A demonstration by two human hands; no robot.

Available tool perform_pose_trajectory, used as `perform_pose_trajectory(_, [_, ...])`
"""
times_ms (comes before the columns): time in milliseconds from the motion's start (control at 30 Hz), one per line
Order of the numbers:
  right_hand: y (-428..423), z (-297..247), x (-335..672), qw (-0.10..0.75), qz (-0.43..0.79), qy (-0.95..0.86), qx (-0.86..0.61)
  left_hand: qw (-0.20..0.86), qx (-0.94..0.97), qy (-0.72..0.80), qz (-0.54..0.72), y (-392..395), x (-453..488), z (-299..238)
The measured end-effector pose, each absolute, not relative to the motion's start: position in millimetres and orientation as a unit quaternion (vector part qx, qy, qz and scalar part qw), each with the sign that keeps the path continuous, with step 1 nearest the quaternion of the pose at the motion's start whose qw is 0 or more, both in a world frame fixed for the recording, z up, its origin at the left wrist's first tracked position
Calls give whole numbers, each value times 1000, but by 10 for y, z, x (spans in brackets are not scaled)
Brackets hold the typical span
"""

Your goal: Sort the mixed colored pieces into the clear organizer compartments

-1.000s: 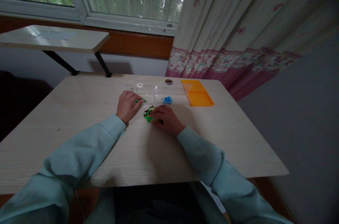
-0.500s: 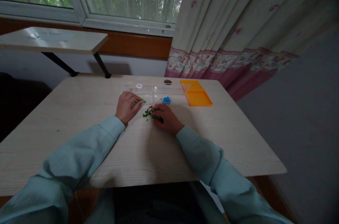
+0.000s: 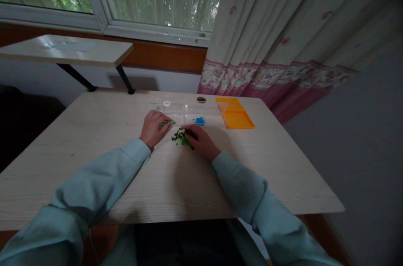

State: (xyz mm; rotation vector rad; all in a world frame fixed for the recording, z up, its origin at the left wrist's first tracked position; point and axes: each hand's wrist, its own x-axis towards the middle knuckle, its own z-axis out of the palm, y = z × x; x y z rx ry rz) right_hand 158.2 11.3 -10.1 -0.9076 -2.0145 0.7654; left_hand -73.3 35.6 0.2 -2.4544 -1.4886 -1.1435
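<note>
A small pile of green and dark red pieces (image 3: 181, 137) lies on the table in front of the clear compartment box (image 3: 204, 109). At its right side is my right hand (image 3: 200, 140), fingers bent and thumb at the pieces; what they pinch is too small to make out. My left hand (image 3: 154, 127) rests by the box's near left corner. Small green pieces (image 3: 166, 122) show at its curled fingertips, partly hidden by the fingers. In a near compartment of the box lies a heap of blue pieces (image 3: 199, 121).
An orange tray-like lid (image 3: 239, 119) lies right of the box. Behind the box is a dark round spot (image 3: 201, 100) in the wooden table (image 3: 126, 190). A raised shelf (image 3: 94, 50) stands at the back left, and a curtain (image 3: 245, 48) hangs beyond the table.
My right hand has drawn slightly to the right, uncovering more of the pile. My left hand keeps its place by the box. The whole view has shifted a little.
</note>
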Motion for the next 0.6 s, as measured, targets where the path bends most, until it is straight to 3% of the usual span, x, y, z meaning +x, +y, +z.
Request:
perform_pose_trajectory(233, [138, -113, 1528, 434, 410, -706, -381, 25, -797, -482, -364, 362, -738, -9])
perform_pose_trajectory(367, [165, -33, 1661, 427, 379, -707, -417, 24, -797, -480, -367, 363, -733, -18])
perform_pose_trajectory(600, [128, 193, 1999, 194, 338, -827, -404, 22, -795, -478, -372, 349, -721, -9])
